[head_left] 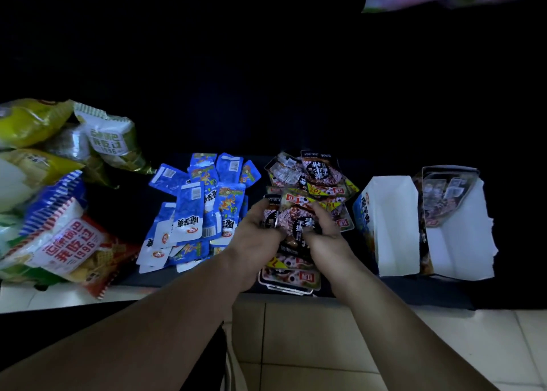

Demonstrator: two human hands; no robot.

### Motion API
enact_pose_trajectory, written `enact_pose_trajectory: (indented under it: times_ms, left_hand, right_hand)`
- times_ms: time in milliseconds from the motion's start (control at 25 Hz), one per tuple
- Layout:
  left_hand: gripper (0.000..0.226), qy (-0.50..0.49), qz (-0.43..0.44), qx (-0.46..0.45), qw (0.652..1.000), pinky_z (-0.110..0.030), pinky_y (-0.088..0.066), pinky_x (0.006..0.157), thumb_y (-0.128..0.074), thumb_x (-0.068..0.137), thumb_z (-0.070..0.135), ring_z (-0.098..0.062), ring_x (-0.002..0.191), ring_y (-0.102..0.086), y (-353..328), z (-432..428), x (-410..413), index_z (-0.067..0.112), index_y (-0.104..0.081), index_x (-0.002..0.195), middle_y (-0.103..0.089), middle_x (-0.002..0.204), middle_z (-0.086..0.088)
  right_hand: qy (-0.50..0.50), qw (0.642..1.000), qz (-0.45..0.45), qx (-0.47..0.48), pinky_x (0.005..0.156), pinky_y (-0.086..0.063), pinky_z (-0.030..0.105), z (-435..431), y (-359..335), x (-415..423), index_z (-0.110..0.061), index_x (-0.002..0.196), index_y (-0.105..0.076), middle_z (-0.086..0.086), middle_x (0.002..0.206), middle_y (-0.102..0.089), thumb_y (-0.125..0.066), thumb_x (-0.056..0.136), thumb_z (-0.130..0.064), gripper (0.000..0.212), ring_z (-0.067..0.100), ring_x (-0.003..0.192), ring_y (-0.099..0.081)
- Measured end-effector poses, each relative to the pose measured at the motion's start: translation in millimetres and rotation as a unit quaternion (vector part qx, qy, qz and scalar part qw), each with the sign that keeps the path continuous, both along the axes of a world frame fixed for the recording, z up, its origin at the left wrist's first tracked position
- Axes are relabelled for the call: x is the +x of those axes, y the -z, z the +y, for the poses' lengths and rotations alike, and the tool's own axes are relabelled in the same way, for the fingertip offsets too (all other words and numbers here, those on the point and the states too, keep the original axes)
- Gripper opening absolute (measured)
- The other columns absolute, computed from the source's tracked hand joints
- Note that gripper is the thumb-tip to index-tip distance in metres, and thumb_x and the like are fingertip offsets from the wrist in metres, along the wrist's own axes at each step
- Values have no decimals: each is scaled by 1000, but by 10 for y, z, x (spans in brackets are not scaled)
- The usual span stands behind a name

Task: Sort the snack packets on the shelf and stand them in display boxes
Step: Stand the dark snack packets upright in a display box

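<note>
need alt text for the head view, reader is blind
The left hand and right hand grip a bunch of dark snack packets above a pile of them on a dim shelf. Blue packets and large snack bags lie to the left; to the right stand two white display boxes, the left box looking empty, the right box holding a few dark packets.

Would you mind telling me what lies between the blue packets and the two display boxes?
Head view: the pile of dark packets lies there, left hand and right hand gripping some.
</note>
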State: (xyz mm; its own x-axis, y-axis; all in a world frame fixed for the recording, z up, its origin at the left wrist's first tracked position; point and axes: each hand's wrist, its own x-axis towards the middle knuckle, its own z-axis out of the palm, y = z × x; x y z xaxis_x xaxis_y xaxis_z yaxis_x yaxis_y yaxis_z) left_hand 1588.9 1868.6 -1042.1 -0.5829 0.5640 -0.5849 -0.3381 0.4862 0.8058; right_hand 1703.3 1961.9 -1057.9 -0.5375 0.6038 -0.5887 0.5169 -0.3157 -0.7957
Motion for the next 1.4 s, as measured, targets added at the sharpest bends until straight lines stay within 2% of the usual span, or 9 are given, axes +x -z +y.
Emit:
enact_pose_trajectory:
  times_ms: [120, 240, 520, 640, 760, 1040, 1200, 1320, 1400]
  left_hand:
    - [73, -14, 40, 8, 999, -11, -49, 63, -67, 95, 7, -7, 111, -54, -272, -225, -58, 36, -34, 153, -46, 146, 14]
    - [57, -20, 98, 30, 995, -5, -46, 56, -69, 93, 7, 6, 91, -57, -413, -354, -113, 36, -50, 139, -53, 115, 23]
    - [26, 7, 149, 21, 989, -30, -45, 52, -65, 92, 5, -20, 63, -50, -390, -128, 2, 26, -51, 98, -60, 82, -11]
    - [29, 10, 167, 13, 986, -30, -56, 55, -66, 88, 1, -24, 66, -55, -245, -42, -18, 24, -50, 93, -60, 85, -11]
    - [34, -10, 130, -20, 991, -50, -58, 73, -66, 82, -6, -30, 76, -62, 33, -38, -8, 22, -50, 91, -64, 91, -12]
    - [19, -55, 72, -83, 992, -8, -44, 47, -73, 84, 1, -9, 73, -61, 377, -60, -25, 13, -62, 94, -69, 91, -2]
    - [24, -51, 45, -67, 995, -20, -50, 54, -70, 81, -2, -13, 71, -62, 318, 4, 9, 17, -63, 95, -69, 93, -4]
    - [30, -55, 55, -37, 996, -30, -51, 59, -66, 80, -7, -18, 72, -61, 201, 42, -32, 18, -62, 96, -67, 97, 2]
    - [29, -58, 63, -20, 996, -29, -52, 62, -65, 86, -5, -16, 73, -64, 135, 23, -67, 21, -60, 97, -69, 98, -1]
  right_hand:
    - [-41, 999, 22, 17, 109, -36, 34, -161, -257, -55, -60, 154, -20, -10, 171, -13, -52, 106, -28, 66, 20, 150, -31]
    - [-36, 997, 69, 24, 105, -38, 29, -244, -448, -83, -61, 154, -17, -13, 166, -24, -60, 103, -24, 76, 14, 143, -38]
    - [-15, 987, 116, 106, 92, -52, 23, -55, -424, -18, -73, 140, -29, -15, 159, -36, -67, 92, 2, 96, 13, 141, -44]
    - [-39, 978, 111, 170, 91, -57, 28, 14, -289, -18, -71, 143, -22, -14, 157, -35, -68, 88, 6, 106, 13, 138, -45]
    - [-68, 976, 56, 197, 74, -48, 7, -28, -40, -11, -67, 149, -13, -23, 155, -28, -72, 88, 3, 110, 0, 131, -35]
    - [-53, 998, 30, 31, 57, -55, 21, -78, 314, -41, -72, 148, -1, -20, 169, -11, -70, 89, 4, 119, -8, 87, -68]
    - [-51, 996, 55, 41, 58, -53, 23, -100, 246, -179, -78, 142, -5, -20, 164, -13, -63, 84, 10, 121, 32, 129, -58]
    - [-50, 995, 77, 40, 56, -53, 23, -100, 114, -210, -73, 147, -3, -25, 160, -11, -56, 84, 15, 121, -1, 110, -61]
    - [-45, 994, 84, 52, 55, -52, 22, -59, 37, -191, -75, 145, -4, -22, 166, -9, -55, 84, 17, 122, 7, 117, -57]
